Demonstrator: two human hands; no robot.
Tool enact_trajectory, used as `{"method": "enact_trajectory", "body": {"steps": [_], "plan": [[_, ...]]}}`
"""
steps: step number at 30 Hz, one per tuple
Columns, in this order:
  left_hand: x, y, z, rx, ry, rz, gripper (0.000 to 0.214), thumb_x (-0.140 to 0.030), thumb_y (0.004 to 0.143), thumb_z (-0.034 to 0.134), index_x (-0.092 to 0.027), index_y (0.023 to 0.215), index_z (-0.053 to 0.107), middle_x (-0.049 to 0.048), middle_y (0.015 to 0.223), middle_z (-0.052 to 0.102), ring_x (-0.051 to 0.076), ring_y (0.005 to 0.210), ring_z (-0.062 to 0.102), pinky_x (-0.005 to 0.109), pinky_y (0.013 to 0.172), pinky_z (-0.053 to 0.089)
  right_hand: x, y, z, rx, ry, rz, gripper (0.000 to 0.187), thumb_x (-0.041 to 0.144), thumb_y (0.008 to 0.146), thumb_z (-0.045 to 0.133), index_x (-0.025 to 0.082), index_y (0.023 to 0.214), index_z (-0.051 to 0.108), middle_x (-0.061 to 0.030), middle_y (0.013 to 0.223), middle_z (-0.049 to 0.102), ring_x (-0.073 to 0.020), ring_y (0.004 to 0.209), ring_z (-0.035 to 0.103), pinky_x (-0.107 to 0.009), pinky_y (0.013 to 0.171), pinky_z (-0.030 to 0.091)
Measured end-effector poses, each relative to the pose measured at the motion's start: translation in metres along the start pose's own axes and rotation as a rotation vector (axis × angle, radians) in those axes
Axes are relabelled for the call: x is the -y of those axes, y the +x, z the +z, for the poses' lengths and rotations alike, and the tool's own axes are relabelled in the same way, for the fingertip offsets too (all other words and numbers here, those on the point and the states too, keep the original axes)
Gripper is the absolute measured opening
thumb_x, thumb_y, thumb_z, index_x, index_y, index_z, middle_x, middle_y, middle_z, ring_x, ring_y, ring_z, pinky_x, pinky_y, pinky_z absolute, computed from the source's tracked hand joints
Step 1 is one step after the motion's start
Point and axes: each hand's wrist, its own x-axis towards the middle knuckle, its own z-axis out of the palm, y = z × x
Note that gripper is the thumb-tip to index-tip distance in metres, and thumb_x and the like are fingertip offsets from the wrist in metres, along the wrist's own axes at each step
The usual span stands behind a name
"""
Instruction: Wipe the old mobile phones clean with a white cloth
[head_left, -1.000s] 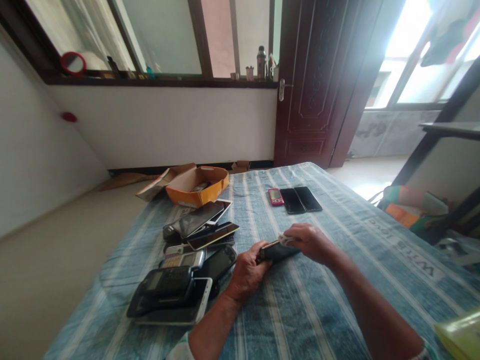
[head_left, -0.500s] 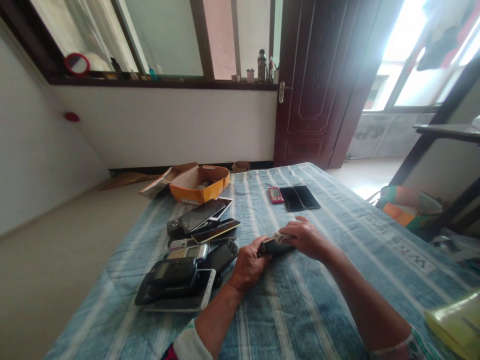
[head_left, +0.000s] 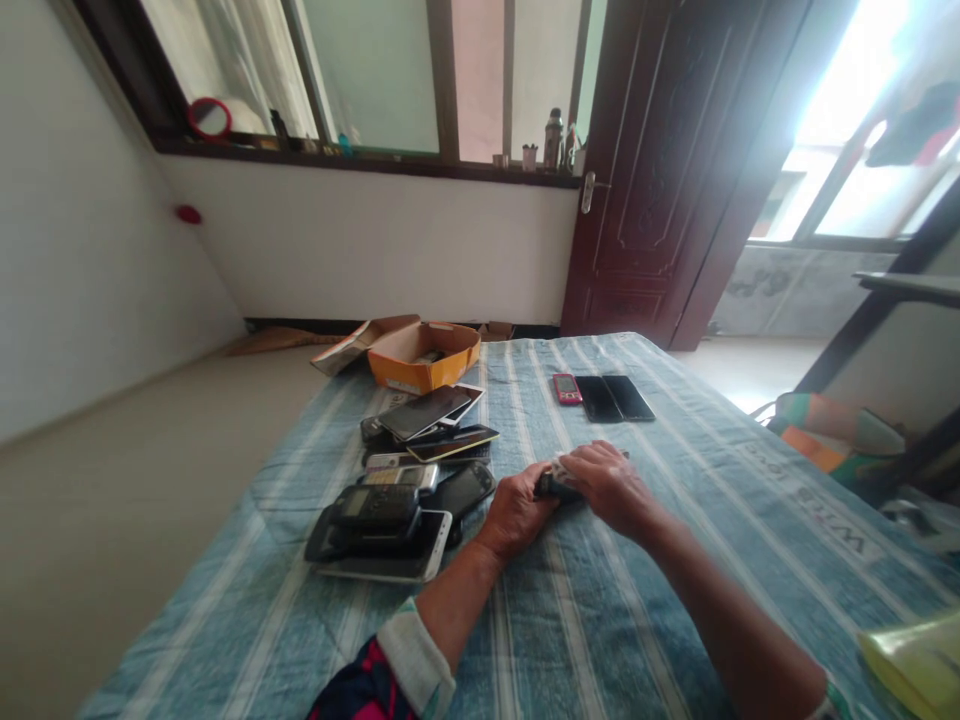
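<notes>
My left hand (head_left: 517, 515) is closed round one end of a dark mobile phone (head_left: 549, 487), held just above the cloth-covered table. My right hand (head_left: 609, 488) lies over the phone's other end and presses a white cloth or tissue (head_left: 559, 468) onto it; its fingers hide most of the phone. Left of my hands is a loose pile of old phones, among them a black phone with a keypad side (head_left: 465, 488), a silver keypad phone (head_left: 397, 478) and a white-edged smartphone (head_left: 433, 548). Beyond my hands, a red keypad phone (head_left: 567, 389) lies beside two black smartphones (head_left: 600, 398).
An orange cardboard box (head_left: 424, 374) with its flap folded out stands at the table's far left. Blue striped cloth (head_left: 525, 640) covers the table. Yellow plastic (head_left: 911, 660) lies at the right edge. A dark red door (head_left: 645, 200) rises behind.
My right hand has slid over the phone with the cloth and now covers more of it. My left hand keeps its grip. The whole view has shifted slightly.
</notes>
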Motion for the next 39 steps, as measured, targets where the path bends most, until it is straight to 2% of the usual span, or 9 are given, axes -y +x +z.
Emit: {"method": "enact_trajectory", "body": {"steps": [5, 8, 10, 13, 17, 22, 26, 34, 39], "plan": [[0.003, 0.000, 0.002, -0.010, 0.013, 0.001, 0.021, -0.027, 0.076, 0.065, -0.018, 0.094, 0.068, 0.0010, 0.078, 0.072, 0.020, 0.076, 0.066, 0.026, 0.070, 0.048, 0.020, -0.003, 0.018, -0.112, -0.052, -0.035, 0.024, 0.018, 0.095, 0.044, 0.019, 0.112, 0.061, -0.0095, 0.098, 0.067, -0.0225, 0.097, 0.057, -0.042, 0.097, 0.036], [0.004, 0.000, 0.002, -0.002, -0.002, 0.016, 0.026, -0.024, 0.075, 0.065, -0.019, 0.101, 0.068, 0.0011, 0.084, 0.073, 0.020, 0.080, 0.067, 0.027, 0.074, 0.049, 0.009, -0.009, 0.020, -0.120, -0.038, -0.016, 0.027, 0.017, 0.096, 0.044, 0.022, 0.117, 0.059, -0.0076, 0.105, 0.068, -0.0213, 0.102, 0.058, -0.047, 0.107, 0.026], [0.004, 0.001, 0.002, 0.000, -0.008, 0.021, 0.033, -0.019, 0.073, 0.064, -0.020, 0.105, 0.067, 0.0012, 0.088, 0.073, 0.020, 0.083, 0.067, 0.027, 0.077, 0.049, -0.004, -0.014, 0.017, -0.129, -0.021, 0.011, 0.026, 0.019, 0.096, 0.043, 0.022, 0.116, 0.060, -0.0074, 0.108, 0.068, -0.0208, 0.102, 0.060, -0.048, 0.108, 0.025], [0.005, 0.001, 0.001, 0.000, -0.006, 0.016, 0.036, -0.013, 0.069, 0.064, -0.019, 0.104, 0.068, 0.0001, 0.085, 0.072, 0.019, 0.080, 0.066, 0.026, 0.076, 0.048, -0.025, -0.021, 0.013, -0.166, 0.031, 0.065, 0.025, 0.025, 0.096, 0.045, 0.021, 0.113, 0.063, -0.0085, 0.107, 0.068, -0.0216, 0.099, 0.061, -0.045, 0.103, 0.033], [0.007, 0.001, 0.002, 0.004, -0.002, 0.009, 0.032, -0.013, 0.069, 0.064, -0.017, 0.100, 0.069, -0.0006, 0.076, 0.070, 0.018, 0.075, 0.064, 0.024, 0.070, 0.047, -0.043, -0.029, 0.011, -0.262, 0.265, 0.195, 0.028, 0.037, 0.095, 0.049, 0.021, 0.108, 0.067, -0.0080, 0.104, 0.069, -0.0212, 0.095, 0.063, -0.034, 0.086, 0.048], [0.007, 0.001, 0.002, 0.001, 0.000, 0.005, 0.027, -0.013, 0.069, 0.066, -0.017, 0.095, 0.069, -0.0012, 0.072, 0.067, 0.017, 0.073, 0.063, 0.022, 0.067, 0.045, -0.044, -0.031, 0.017, -0.431, 0.646, 0.526, 0.039, 0.053, 0.083, 0.060, 0.021, 0.102, 0.073, -0.0056, 0.093, 0.072, -0.0230, 0.085, 0.066, -0.034, 0.077, 0.052], [0.003, 0.000, 0.001, -0.008, 0.001, -0.001, 0.026, -0.015, 0.069, 0.067, -0.017, 0.096, 0.069, -0.0007, 0.073, 0.067, 0.017, 0.074, 0.063, 0.022, 0.068, 0.044, -0.039, -0.028, 0.019, -0.467, 0.875, 0.733, 0.046, 0.056, 0.076, 0.066, 0.021, 0.104, 0.073, -0.0064, 0.096, 0.073, -0.0263, 0.091, 0.065, -0.038, 0.083, 0.050], [0.003, -0.001, -0.001, -0.005, 0.001, -0.005, 0.028, -0.014, 0.069, 0.066, -0.016, 0.097, 0.068, -0.0009, 0.074, 0.067, 0.017, 0.074, 0.063, 0.023, 0.069, 0.044, -0.045, -0.030, 0.027, -0.503, 1.094, 0.850, 0.049, 0.059, 0.068, 0.071, 0.018, 0.096, 0.074, -0.0043, 0.082, 0.073, -0.0216, 0.074, 0.064, -0.031, 0.066, 0.050], [0.005, 0.000, 0.000, 0.001, -0.011, -0.007, 0.028, -0.015, 0.069, 0.066, -0.016, 0.097, 0.068, -0.0010, 0.073, 0.066, 0.017, 0.072, 0.062, 0.023, 0.068, 0.045, -0.045, -0.030, 0.025, -0.472, 1.086, 0.815, 0.049, 0.058, 0.069, 0.071, 0.018, 0.097, 0.074, -0.0051, 0.086, 0.072, -0.0212, 0.077, 0.064, -0.031, 0.069, 0.049]]}}
